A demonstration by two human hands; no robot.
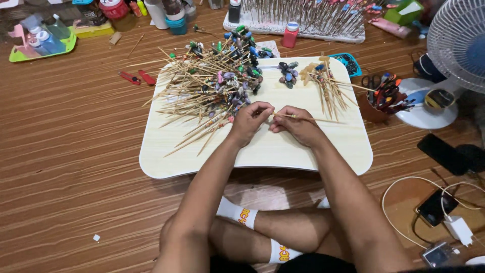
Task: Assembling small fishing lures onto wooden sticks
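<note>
Two hands meet at the centre of a pale tabletop (166,156), fingers curled in a narrow grip on one thin wooden skewer (303,118). The left hand (248,121) pinches the skewer's near end, fingertips closed tight; the right hand (297,125) pinches just beside it, the stick running out toward 3 o'clock. A big heap of bead-tipped skewers (212,88) lies at 10 o'clock, a smaller bundle (326,83) at 1 o'clock.

Pale wood-grain lap table (262,151), tan skewers (202,96) w/ multicolour beads, red bottle (291,34), white fan (454,40)
</note>
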